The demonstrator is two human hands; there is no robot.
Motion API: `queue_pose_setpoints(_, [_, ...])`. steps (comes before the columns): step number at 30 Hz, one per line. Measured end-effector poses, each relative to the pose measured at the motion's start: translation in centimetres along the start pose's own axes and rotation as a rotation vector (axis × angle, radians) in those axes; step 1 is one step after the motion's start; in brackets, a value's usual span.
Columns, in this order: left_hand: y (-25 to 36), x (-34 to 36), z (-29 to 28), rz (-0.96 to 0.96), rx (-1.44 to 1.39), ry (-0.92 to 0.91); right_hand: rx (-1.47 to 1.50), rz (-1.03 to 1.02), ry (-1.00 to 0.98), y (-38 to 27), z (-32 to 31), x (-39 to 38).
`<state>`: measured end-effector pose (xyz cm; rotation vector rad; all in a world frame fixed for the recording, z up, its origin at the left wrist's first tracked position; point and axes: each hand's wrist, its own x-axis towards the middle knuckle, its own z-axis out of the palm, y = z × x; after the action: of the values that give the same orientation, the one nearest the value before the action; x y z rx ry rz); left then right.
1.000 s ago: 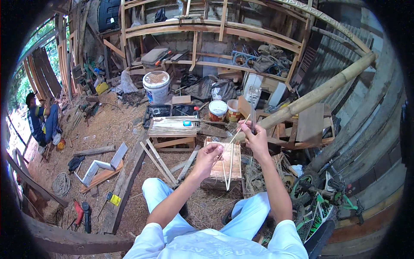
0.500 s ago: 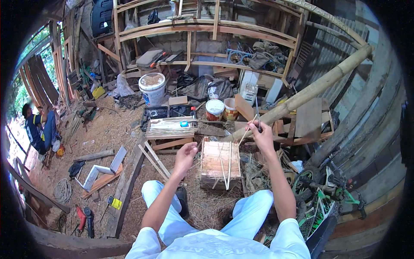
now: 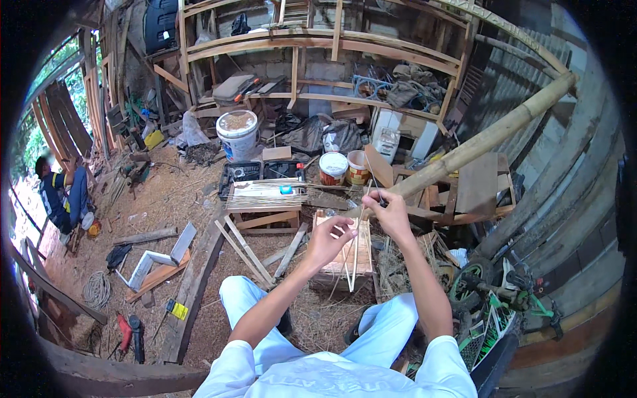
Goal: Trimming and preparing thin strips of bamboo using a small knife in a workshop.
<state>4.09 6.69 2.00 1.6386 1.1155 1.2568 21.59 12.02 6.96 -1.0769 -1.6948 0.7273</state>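
My right hand (image 3: pixel 390 215) is closed, pinching a thin pale wooden or bamboo strip (image 3: pixel 361 222). It also grips a slim dark tool (image 3: pixel 373 174) that points up and away; whether this is a knife I cannot tell. My left hand (image 3: pixel 328 242) is close to the strip, its fingers curved and apart; contact with the strip is unclear. Below both hands, between my knees, stands a small wooden box-like block (image 3: pixel 325 266) with a slatted top. More thin strips (image 3: pixel 352 275) lie across it, their ends overhanging the near side.
Beyond the block, a low bench (image 3: pixel 249 207) carries many thin strips and a blue round item (image 3: pixel 286 190). A bamboo pole (image 3: pixel 484 142) slants in from the right. Buckets (image 3: pixel 237 136) stand behind. A small bicycle (image 3: pixel 491 312) lies at right. Another person (image 3: pixel 60 196) sits far left.
My left hand has moved right and forward, up to the strip. My right hand has shifted slightly left and lower, with the strip now more upright and the tool tilted left.
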Motion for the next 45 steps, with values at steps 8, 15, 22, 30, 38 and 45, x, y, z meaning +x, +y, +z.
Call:
queue_pose_setpoints(8, [-1.6, 1.2, 0.2, -0.043, -0.063, -0.029, -0.041, -0.003, -0.008, 0.0, 1.0, -0.4])
queue_pose_setpoints(15, [-2.8, 2.6, -1.8, 0.010, 0.007, 0.030, 0.053, 0.054, 0.047, 2.8, 1.5, -0.4])
queue_pose_setpoints(22, [-2.6, 3.6, -2.5, -0.044, -0.220, 0.064, -0.002, 0.079, -0.156, 5.5, 4.3, -3.5])
queue_pose_setpoints(30, [-3.6, 4.6, -2.1, -0.137, -0.348, 0.143, 0.179, 0.135, -0.090, 5.0, 5.9, -5.2])
queue_pose_setpoints(38, [-4.6, 5.4, -1.1, -0.187, -0.461, 0.222, 0.159, 0.169, 0.102, 6.0, 7.2, -5.2])
queue_pose_setpoints(45, [-5.8, 6.0, -1.2, -0.195, -0.493, 0.206, 0.185, 0.169, 0.145, 5.7, 8.1, -5.0])
